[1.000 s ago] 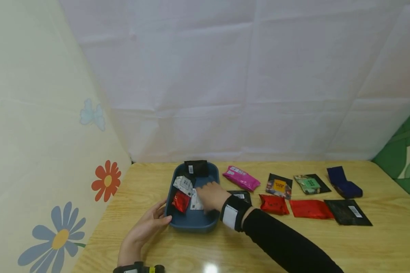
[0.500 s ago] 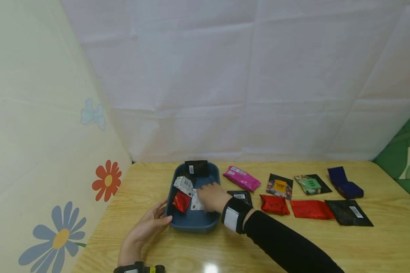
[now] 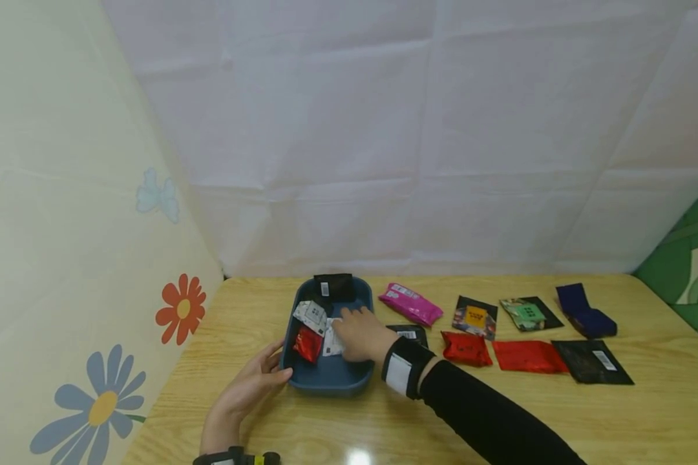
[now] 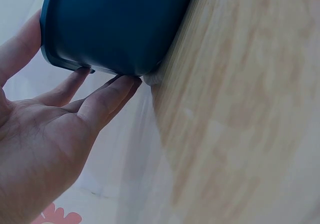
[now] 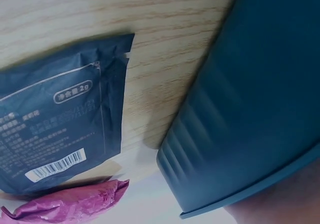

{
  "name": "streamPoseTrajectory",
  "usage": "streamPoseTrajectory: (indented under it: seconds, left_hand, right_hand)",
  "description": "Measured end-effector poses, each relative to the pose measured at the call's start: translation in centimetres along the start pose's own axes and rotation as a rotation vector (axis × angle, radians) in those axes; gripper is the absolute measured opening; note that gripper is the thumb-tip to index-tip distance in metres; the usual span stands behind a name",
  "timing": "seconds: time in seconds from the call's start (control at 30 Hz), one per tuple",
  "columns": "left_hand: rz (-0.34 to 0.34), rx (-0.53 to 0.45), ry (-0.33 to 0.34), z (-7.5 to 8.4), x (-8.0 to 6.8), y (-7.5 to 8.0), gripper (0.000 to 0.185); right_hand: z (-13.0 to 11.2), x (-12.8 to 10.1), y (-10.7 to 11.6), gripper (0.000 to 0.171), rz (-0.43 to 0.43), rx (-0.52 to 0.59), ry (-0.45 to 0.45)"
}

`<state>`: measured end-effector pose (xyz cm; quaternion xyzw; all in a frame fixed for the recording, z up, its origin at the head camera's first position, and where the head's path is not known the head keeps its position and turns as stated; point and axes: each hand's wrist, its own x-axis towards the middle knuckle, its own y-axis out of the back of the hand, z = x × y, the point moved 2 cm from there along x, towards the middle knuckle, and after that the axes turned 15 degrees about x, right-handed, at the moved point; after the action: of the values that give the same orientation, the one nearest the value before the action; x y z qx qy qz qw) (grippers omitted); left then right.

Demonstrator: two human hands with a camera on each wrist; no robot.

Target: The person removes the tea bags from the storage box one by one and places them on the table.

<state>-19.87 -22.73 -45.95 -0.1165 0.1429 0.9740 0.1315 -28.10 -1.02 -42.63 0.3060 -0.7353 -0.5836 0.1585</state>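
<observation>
A blue rectangular bin [image 3: 331,381] stands on the wooden table. My left hand [image 3: 253,381] touches the bin's near left corner, thumb at the rim; in the left wrist view its fingers [image 4: 107,98], nearly straight, press against the outer wall. My right hand [image 3: 360,336] reaches inside over the right wall, its fingers bent at a white packet [image 3: 333,339]. Its fingertips are hidden, so I cannot tell whether they grip the packet. Also in the bin lie another white packet [image 3: 311,316], a red foil packet [image 3: 308,343] and a black packet [image 3: 334,287] leaning at the back.
Right of the bin lie a pink packet [image 3: 410,303], a dark sachet [image 5: 65,108] with a barcode, a red packet [image 3: 466,349], a flat red packet [image 3: 529,356], a black sachet [image 3: 593,361], patterned sachets [image 3: 529,314] and a dark blue folded packet [image 3: 587,313]. A white sheet [image 3: 413,161] hangs behind.
My right hand shifts very slightly inside the bin, uncovering a little more of its far edge near the white packet. The left hand and the bin stay where they were.
</observation>
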Motion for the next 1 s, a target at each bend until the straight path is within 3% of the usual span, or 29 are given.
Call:
streamPoseTrajectory:
  seconds: [0.17,0.43,0.77,1.0]
  left_hand:
    - [-0.008,-0.004,0.002,0.0,-0.1,-0.1,0.077]
    - [-0.014,0.006,0.002,0.0,0.0,-0.2,0.078]
    - [0.023,0.018,0.022,0.3,0.0,-0.1,0.077]
    - [0.019,0.018,0.017,0.2,-0.1,-0.1,0.077]
  right_hand:
    - [-0.2,-0.3,0.4,0.061,0.013,0.001,0.023]
    - [-0.1,-1.1,1.1,0.058,0.069,-0.043,0.080]
    - [0.9,-2.8,2.7,0.061,0.156,0.122,0.120]
    - [1.5,-4.1,3.0,0.061,0.206,0.160,0.131]
